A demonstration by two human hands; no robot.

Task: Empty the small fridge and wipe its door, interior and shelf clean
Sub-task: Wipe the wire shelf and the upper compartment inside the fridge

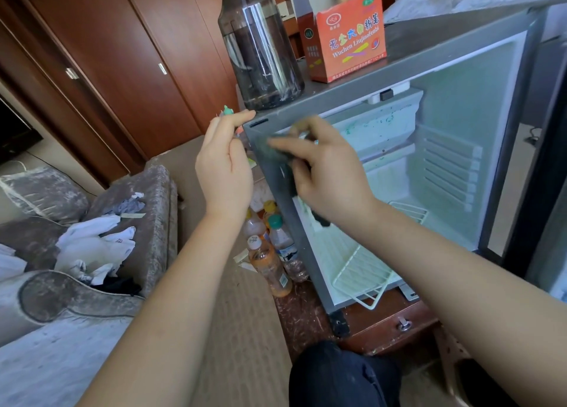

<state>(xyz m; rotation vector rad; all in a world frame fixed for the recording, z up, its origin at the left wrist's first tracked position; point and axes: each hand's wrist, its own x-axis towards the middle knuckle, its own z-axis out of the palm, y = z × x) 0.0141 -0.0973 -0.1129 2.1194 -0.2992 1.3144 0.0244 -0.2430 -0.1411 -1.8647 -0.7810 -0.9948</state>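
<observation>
Small fridge (429,41) fills the right half of the frame, open, w/ its door (540,191) swung out to the far right edge and mostly cut off; only a dark strip of it shows. Interior looks bare: pale walls, a small upper compartment w/ greenish smudges, ribbed back panel. Wire shelf (362,271) sits tilted at the bottom, front corner poking out past the fridge's lower edge.

Right hand (325,167), centre frame, is motion-blurred; fingers curl round a dark cloth (282,158) pressed on the fridge's front left frame near the top corner. A dark strip hangs below the wrist (prob. the cloth's tail, can't be sure).

Left hand (225,161) is up just left of that corner, forefinger stretched to the corner, other fingers curled. A small green thing (227,110) peeks above it; can't tell if the hand pinches it or it's just behind.

On top of the fridge: a smoky clear spray bottle (257,53), head cut off by the top edge, and beside it an open orange box (349,41). Drink bottles (270,262) stand on the floor by the fridge's left side, partly hidden behind the left forearm. Left of frame: a grey sofa (147,191) w/ white clothes (92,247). Bottom centre: a knee (343,376) in dark fabric.
</observation>
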